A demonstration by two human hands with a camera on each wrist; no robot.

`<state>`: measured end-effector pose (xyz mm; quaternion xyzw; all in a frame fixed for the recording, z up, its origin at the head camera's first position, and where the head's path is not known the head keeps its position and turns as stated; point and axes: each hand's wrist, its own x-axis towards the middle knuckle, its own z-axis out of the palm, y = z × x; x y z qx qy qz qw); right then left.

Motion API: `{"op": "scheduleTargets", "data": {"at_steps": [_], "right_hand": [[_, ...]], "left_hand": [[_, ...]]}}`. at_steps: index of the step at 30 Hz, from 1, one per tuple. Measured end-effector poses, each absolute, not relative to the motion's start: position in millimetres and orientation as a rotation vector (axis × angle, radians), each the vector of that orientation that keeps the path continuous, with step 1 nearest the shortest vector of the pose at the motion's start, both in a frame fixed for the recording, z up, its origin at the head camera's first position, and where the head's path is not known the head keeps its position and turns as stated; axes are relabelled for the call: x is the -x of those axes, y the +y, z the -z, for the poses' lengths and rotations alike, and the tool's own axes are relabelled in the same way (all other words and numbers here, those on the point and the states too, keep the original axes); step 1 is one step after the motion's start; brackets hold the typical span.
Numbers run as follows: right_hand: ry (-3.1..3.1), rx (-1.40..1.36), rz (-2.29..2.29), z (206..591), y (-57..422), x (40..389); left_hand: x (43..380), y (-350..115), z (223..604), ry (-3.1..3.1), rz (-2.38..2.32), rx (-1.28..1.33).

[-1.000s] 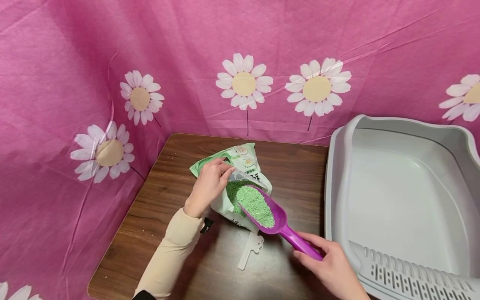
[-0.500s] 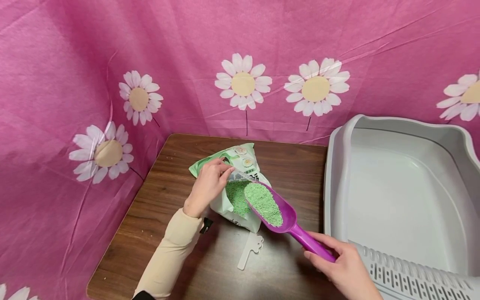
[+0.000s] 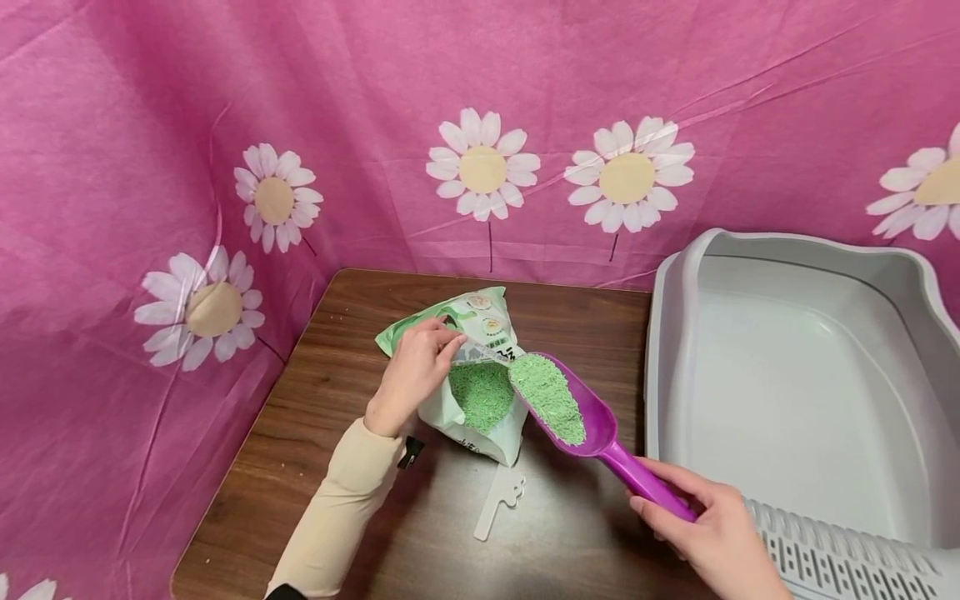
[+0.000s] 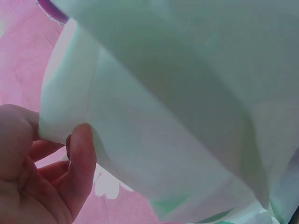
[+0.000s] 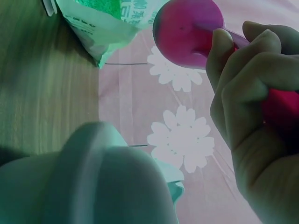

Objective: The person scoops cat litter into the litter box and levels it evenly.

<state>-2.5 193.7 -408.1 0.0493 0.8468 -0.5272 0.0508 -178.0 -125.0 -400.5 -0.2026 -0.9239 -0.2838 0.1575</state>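
A bag (image 3: 480,450) of green pellet litter (image 3: 480,396) lies on the table with its mouth towards me. My left hand (image 3: 416,367) pinches the upper edge of that mouth between thumb and fingers; in the left wrist view the pale bag wall (image 4: 140,126) fills most of the picture. My right hand (image 3: 712,517) grips the handle of a purple scoop (image 3: 600,425), heaped with green pellets (image 3: 551,396). The scoop is held above the table, its tip by the right side of the bag mouth. In the right wrist view the scoop's underside (image 5: 187,32) shows.
To the right stands a large grey litter box (image 3: 678,367) with high walls and a slotted front ledge (image 3: 840,550). A small white flat tool (image 3: 495,504) lies in front of the bag on the wooden table (image 3: 300,433). A pink flowered cloth (image 3: 375,125) hangs behind.
My right hand has moved to the right with the loaded scoop, lifting it from over the bag mouth towards the litter box. My left hand stays at the bag's edge.
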Motion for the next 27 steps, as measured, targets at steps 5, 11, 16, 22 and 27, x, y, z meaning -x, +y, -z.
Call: {"op": "scheduleTargets", "data": {"at_steps": [5, 11, 16, 22, 27], "right_hand": [[2.569, -0.177, 1.624, 405.1, 200.2, 2.7], [2.552, -0.196, 1.659, 402.4, 209.7, 3.8], [2.696, -0.204, 1.569, 401.9, 220.2, 3.5], [2.638, -0.342, 1.549, 396.0, 232.1, 3.0], [2.599, -0.407, 1.522, 387.9, 241.7, 2.8]], "left_hand": [[176.6, -125.1, 399.5, -2.641, 0.804, 0.579], [176.6, -124.8, 399.0, -2.637, 0.809, 0.578], [176.7, -124.2, 398.4, -2.64, 0.804, 0.582], [176.9, -124.2, 397.8, -2.642, 0.818, 0.583], [176.8, -124.8, 397.6, -2.668, 0.817, 0.569]]}}
